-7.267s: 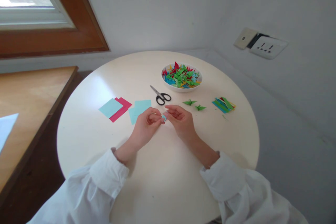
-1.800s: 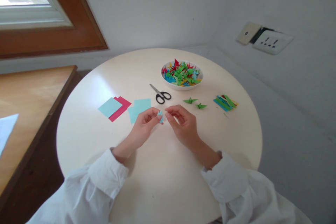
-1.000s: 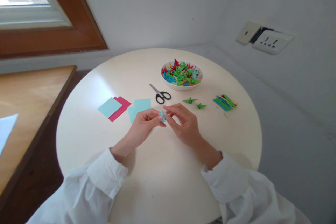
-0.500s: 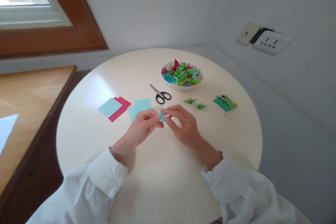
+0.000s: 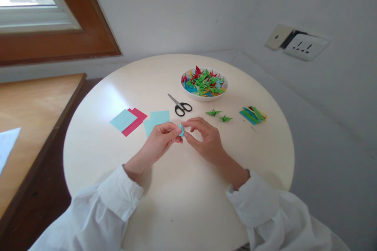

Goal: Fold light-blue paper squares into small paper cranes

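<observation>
A small folded piece of light blue paper is held above the middle of the round white table. My left hand pinches it between thumb and fingers from the left. On the other side, my right hand has thumb and forefinger at the paper's right edge, closed on it. Parts of the fold are hidden behind the fingertips. Just beyond my left hand lie light blue paper squares. Two green paper cranes rest on the table past my right hand.
Black-handled scissors lie beyond the hands. Behind them a white bowl is heaped with colourful paper cranes. Red paper sheets are at left under a blue square. Coloured paper strips are at right.
The light blue paper has turned slightly and looks narrower between the fingertips. My right fingers have shifted a little around its edge. Everything else stays in place.
</observation>
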Motion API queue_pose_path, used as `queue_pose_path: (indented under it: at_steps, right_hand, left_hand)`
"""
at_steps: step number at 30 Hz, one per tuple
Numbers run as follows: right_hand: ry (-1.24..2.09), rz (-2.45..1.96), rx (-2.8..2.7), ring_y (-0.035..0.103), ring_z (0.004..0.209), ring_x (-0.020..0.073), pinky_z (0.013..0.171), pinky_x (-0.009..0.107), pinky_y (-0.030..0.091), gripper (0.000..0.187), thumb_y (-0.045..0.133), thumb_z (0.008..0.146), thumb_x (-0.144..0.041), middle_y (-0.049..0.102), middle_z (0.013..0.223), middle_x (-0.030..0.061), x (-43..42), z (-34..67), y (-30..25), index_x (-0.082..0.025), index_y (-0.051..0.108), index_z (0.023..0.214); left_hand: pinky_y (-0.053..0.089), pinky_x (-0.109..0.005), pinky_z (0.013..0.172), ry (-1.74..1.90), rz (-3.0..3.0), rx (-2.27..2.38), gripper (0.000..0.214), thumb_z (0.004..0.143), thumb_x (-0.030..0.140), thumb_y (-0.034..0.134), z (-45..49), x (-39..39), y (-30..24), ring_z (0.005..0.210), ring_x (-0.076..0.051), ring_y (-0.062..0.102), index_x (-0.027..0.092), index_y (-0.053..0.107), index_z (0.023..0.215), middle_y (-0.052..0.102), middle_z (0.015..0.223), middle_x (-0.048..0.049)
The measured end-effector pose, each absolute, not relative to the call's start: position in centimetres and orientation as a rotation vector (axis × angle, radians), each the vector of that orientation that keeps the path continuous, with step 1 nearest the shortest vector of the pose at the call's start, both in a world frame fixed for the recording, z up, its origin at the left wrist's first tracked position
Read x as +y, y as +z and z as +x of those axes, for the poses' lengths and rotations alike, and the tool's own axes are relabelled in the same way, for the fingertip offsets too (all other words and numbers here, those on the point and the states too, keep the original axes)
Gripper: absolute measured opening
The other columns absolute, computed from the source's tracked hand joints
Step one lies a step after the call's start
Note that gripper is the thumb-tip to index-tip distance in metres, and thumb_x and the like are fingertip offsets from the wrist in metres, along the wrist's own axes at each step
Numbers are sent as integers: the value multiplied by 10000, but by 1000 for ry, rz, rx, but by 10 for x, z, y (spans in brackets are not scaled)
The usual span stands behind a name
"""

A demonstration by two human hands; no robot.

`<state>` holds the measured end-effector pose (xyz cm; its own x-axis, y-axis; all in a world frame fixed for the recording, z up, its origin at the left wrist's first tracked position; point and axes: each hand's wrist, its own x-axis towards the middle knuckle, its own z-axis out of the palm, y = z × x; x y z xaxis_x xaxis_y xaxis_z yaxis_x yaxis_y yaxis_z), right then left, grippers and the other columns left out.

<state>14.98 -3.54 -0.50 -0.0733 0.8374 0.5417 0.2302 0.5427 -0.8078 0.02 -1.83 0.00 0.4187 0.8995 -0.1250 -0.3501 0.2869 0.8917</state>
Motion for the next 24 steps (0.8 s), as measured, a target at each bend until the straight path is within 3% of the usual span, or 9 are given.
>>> queue_pose_path:
  at_steps: [11, 19, 24]
  right_hand:
    - [740, -985, -1528, 580, 808, 151, 640, 281, 456, 201, 562, 707, -105, 656, 838, 26, -35, 147, -8, -215, 646, 852]
    - [1065, -1032, -1431, 546, 686, 129, 609, 273, 433, 41, 574, 640, -172, 574, 707, -10, -30, 150, -5, -190, 552, 670]
    - [1156, -1015, -1440, 518, 662, 123, 601, 277, 438, 33, 565, 646, -197, 540, 694, -14, -29, 152, -2, -186, 541, 665]
  left_hand:
    - [391, -214, 555, 1002, 920, 764, 187, 622, 288, 758, 3, -18, -1, 529, -78, 522, 130, 670, 575, 599, 530, 0]
    - [401, -226, 568, 896, 976, 797, 190, 620, 289, 759, -1, -18, -4, 535, -86, 537, 131, 662, 579, 599, 534, 1]
    - [418, -228, 572, 853, 997, 814, 211, 619, 310, 759, -4, -16, -6, 538, -90, 550, 129, 656, 585, 597, 546, 2]
